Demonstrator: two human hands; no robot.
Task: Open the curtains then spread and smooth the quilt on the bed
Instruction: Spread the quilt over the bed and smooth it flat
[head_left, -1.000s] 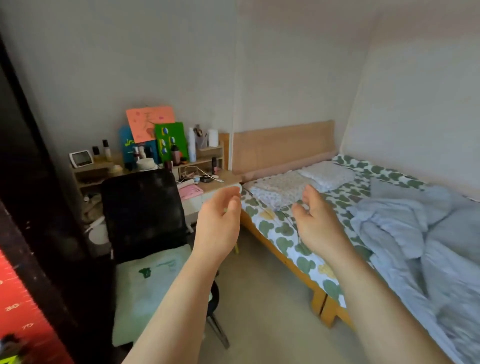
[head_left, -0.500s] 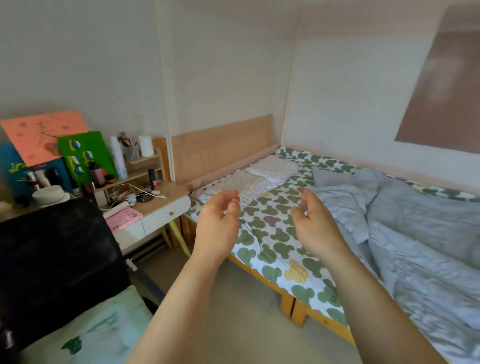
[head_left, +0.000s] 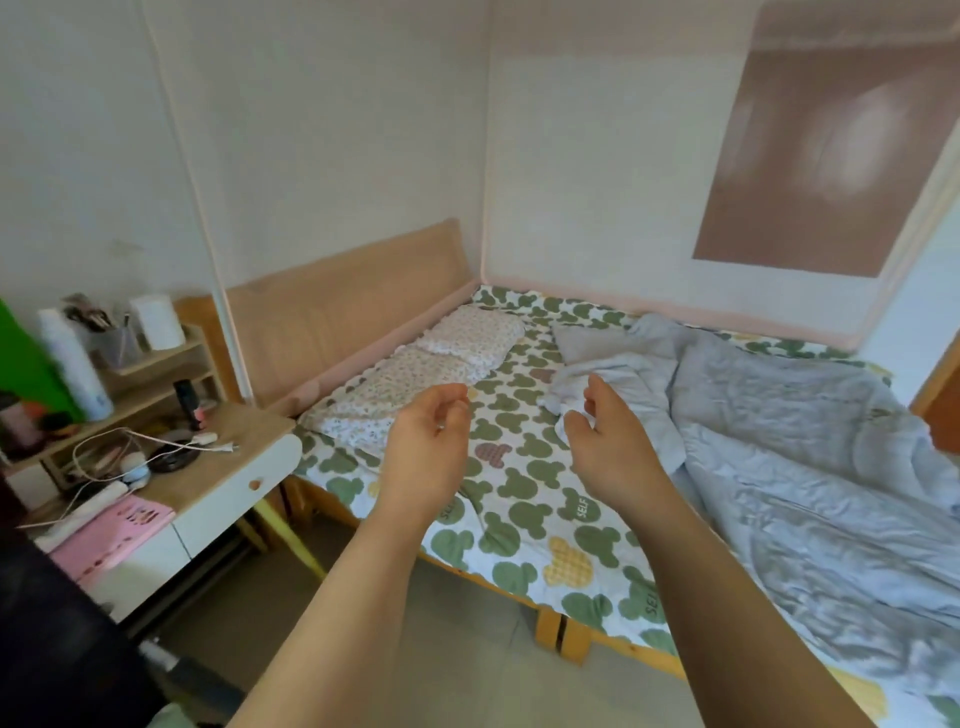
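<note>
Now | left hand (head_left: 426, 452) and right hand (head_left: 613, 452) up, apart, fingers loose, holding nothing | quilt (head_left: 779, 441) bunched on right side of bed (head_left: 524, 519) | two pillows (head_left: 467, 338) by headboard (head_left: 343, 322) | messy desk (head_left: 254, 426) left of bed

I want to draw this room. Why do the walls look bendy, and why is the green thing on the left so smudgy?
Head view: the wide-angle lens bows straight lines, like the thin pole. Head view, left edge: the green board and white bottle are smeared, likely from camera motion. The left hand and right hand look sharper.
</note>
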